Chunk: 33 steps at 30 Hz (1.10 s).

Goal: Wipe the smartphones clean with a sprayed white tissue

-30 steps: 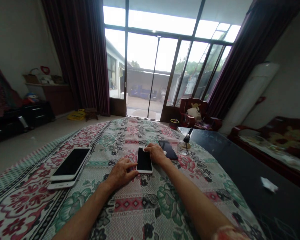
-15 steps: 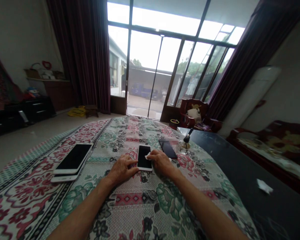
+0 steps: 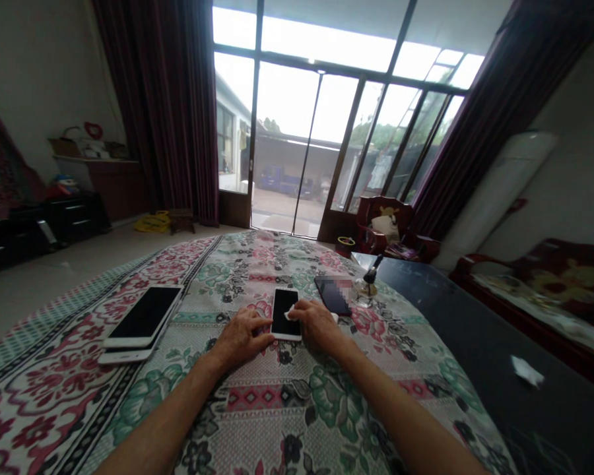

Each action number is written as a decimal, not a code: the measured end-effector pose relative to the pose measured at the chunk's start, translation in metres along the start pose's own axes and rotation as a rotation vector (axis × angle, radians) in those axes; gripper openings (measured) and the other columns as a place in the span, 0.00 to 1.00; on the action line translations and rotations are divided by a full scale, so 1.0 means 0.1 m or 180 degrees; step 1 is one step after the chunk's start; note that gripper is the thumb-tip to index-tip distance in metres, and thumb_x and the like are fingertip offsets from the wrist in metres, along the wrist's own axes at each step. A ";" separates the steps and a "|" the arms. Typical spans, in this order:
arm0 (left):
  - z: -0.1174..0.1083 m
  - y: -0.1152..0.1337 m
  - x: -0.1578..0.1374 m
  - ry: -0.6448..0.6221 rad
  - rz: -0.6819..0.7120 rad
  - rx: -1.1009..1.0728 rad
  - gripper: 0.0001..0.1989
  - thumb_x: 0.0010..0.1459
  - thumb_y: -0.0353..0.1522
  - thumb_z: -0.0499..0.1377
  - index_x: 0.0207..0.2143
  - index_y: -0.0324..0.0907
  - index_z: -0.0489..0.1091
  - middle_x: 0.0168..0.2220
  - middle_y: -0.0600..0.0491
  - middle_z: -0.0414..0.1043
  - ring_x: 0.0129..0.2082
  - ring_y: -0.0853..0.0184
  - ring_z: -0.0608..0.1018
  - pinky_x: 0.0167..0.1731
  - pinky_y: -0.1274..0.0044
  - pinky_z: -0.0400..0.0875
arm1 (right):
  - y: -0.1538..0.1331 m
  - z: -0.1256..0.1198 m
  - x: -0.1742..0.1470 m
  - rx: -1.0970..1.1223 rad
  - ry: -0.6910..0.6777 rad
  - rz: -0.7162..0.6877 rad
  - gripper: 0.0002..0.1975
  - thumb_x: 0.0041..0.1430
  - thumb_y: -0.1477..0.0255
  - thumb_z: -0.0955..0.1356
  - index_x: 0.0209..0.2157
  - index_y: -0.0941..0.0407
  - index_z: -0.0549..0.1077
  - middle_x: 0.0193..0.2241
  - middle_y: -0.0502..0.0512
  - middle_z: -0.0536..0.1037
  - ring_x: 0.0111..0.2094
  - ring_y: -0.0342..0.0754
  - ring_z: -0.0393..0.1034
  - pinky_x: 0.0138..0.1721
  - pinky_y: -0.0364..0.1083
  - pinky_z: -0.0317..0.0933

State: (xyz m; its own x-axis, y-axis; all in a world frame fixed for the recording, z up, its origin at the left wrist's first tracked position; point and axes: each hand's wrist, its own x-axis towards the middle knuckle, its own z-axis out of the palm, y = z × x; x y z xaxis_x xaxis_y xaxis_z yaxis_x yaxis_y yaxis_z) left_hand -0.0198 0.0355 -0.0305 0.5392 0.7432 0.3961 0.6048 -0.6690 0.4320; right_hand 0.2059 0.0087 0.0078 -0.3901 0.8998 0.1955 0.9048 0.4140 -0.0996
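A white-framed smartphone (image 3: 286,328) lies flat on the patterned tablecloth, its dark screen facing up. My left hand (image 3: 244,333) rests beside it, thumb and fingers pressed to its left edge and holding it there. Over the screen's right side is my right hand (image 3: 319,323), its fingers closed on a small white tissue (image 3: 290,311) that touches the glass. Part of the phone's right edge is hidden under those fingers. Just past my right hand lies a dark smartphone (image 3: 330,294). A small white thing, partly covered, shows beside my right wrist.
Two stacked white smartphones (image 3: 141,318) lie at the left. A clear glass bottle with a black top (image 3: 369,285) stands at the right. Beyond the tablecloth (image 3: 257,429), a dark table (image 3: 455,330) carries a crumpled white tissue (image 3: 527,371). Chairs and glass doors are behind.
My right hand has shifted slightly left over the screen with the tissue. My left hand stays at the phone's left edge.
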 end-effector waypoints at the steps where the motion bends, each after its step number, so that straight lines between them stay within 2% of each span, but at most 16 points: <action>1: 0.00 0.00 0.00 0.0007 -0.0011 -0.0022 0.15 0.53 0.39 0.62 0.43 0.46 0.77 0.33 0.50 0.73 0.40 0.61 0.71 0.43 0.72 0.66 | 0.04 0.02 0.09 -0.0029 0.0013 0.0098 0.19 0.61 0.79 0.61 0.46 0.49 0.77 0.45 0.54 0.75 0.43 0.49 0.65 0.45 0.46 0.54; 5: -0.01 0.02 0.00 0.0015 -0.0037 -0.0066 0.15 0.53 0.39 0.62 0.43 0.48 0.77 0.33 0.50 0.73 0.40 0.61 0.71 0.42 0.71 0.66 | 0.15 0.04 0.41 -0.0134 -0.0055 0.0462 0.21 0.59 0.81 0.60 0.47 0.49 0.76 0.46 0.54 0.75 0.44 0.50 0.66 0.44 0.45 0.55; 9: -0.03 0.04 0.01 -0.0015 -0.0032 -0.0028 0.14 0.54 0.39 0.62 0.43 0.47 0.77 0.33 0.50 0.72 0.40 0.61 0.71 0.42 0.72 0.66 | 0.16 0.04 0.68 -0.0256 -0.0151 0.0628 0.21 0.57 0.82 0.61 0.44 0.49 0.77 0.46 0.55 0.74 0.43 0.50 0.67 0.43 0.45 0.55; 15: -0.03 0.04 0.01 -0.0054 -0.0029 -0.0001 0.14 0.54 0.39 0.62 0.43 0.48 0.77 0.33 0.51 0.72 0.40 0.61 0.71 0.42 0.72 0.65 | 0.04 0.08 0.85 -0.0331 -0.0144 0.0669 0.21 0.56 0.81 0.60 0.42 0.48 0.78 0.44 0.55 0.74 0.42 0.51 0.67 0.40 0.46 0.56; 19: -0.02 0.02 0.01 -0.0039 0.0007 0.0004 0.15 0.55 0.41 0.61 0.43 0.48 0.77 0.32 0.51 0.71 0.39 0.61 0.71 0.42 0.72 0.65 | -0.06 0.12 0.72 -0.0328 -0.0065 0.0486 0.22 0.57 0.81 0.60 0.45 0.47 0.76 0.45 0.53 0.74 0.43 0.51 0.65 0.41 0.46 0.56; 24: -0.01 0.02 0.01 -0.0070 0.0027 0.0015 0.13 0.54 0.40 0.61 0.42 0.49 0.77 0.33 0.51 0.72 0.40 0.61 0.70 0.42 0.72 0.65 | -0.21 0.09 0.42 -0.0270 0.0002 0.0096 0.17 0.61 0.76 0.61 0.45 0.47 0.76 0.44 0.52 0.74 0.43 0.50 0.63 0.44 0.46 0.54; 33: -0.01 0.02 0.00 0.0015 -0.0051 -0.0018 0.11 0.53 0.38 0.62 0.40 0.49 0.78 0.31 0.53 0.72 0.38 0.63 0.71 0.42 0.75 0.64 | -0.43 0.02 0.03 -0.0163 -0.0040 0.0213 0.15 0.62 0.74 0.63 0.47 0.47 0.75 0.44 0.53 0.73 0.43 0.49 0.63 0.45 0.45 0.54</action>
State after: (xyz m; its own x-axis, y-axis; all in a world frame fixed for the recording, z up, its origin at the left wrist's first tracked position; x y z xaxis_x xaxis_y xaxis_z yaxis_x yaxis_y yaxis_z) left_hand -0.0193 0.0342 -0.0295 0.5267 0.7538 0.3929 0.6100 -0.6570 0.4430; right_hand 0.1651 -0.0062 0.0104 -0.3303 0.9270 0.1778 0.9364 0.3455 -0.0619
